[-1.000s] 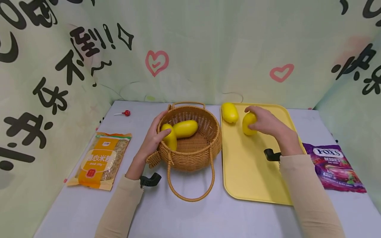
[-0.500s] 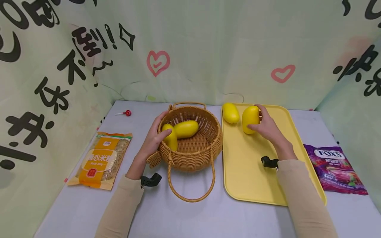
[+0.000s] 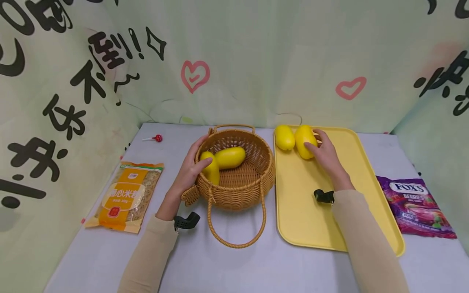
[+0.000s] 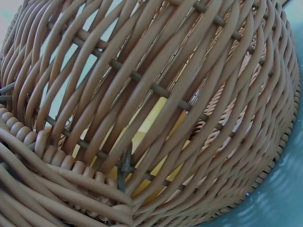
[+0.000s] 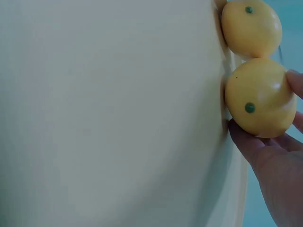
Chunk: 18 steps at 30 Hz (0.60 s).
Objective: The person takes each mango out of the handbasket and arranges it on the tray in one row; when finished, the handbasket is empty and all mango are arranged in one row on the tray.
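Note:
A yellow mango [image 3: 305, 142] at the back of the yellow tray [image 3: 307, 211] is held by my right hand [image 3: 327, 156], thumb on its near side and fingers behind. It lies against a second mango [image 3: 284, 137] at the tray's back left corner. In the right wrist view, the held mango [image 5: 260, 99] shows a green dot on its end. My left hand [image 3: 188, 169] grips the left rim of a wicker basket [image 3: 238, 199], thumb over the edge. Two more mangoes lie in the basket, one [image 3: 230, 158] across the back and one [image 3: 209, 170] by the thumb.
A bag of grain-like food [image 3: 126, 197] lies at the left, with a red lollipop [image 3: 157, 138] behind it. Right of the tray is a purple candy bag [image 3: 417, 207]. The basket's loop handle [image 3: 237, 245] lies forward on the table. Curtains stand behind and at both sides.
My right hand has moved left and back with the mango, tipped it to lie lengthwise, and brought it beside the other mango on the tray. My left hand stays on the basket.

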### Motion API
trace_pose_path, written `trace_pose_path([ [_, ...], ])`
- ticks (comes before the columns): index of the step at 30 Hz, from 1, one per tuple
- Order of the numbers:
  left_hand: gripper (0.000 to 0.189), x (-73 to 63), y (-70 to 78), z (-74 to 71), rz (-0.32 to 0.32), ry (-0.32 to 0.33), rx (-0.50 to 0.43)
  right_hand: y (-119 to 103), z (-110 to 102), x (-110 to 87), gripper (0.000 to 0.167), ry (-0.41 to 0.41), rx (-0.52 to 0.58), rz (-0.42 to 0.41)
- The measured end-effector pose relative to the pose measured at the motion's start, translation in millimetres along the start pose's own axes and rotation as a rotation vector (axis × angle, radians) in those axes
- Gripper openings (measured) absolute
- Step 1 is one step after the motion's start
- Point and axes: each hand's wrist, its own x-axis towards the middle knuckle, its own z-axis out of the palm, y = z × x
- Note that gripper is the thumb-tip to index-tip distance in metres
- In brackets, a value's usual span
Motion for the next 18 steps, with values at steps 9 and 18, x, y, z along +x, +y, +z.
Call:
trace_pose_path([
  [9, 0.068, -5.7, 25.6, 1.3, 0.009, -0.005, 0.005, 0, 6, 7.5, 0.061, 0.097, -0.005, -0.024],
  [18, 0.067, -7.1, 25.5, 1.9, 0.003, -0.009, 0.003, -1, 9, 11.3, 0.060, 0.155, -0.019, 0.009],
])
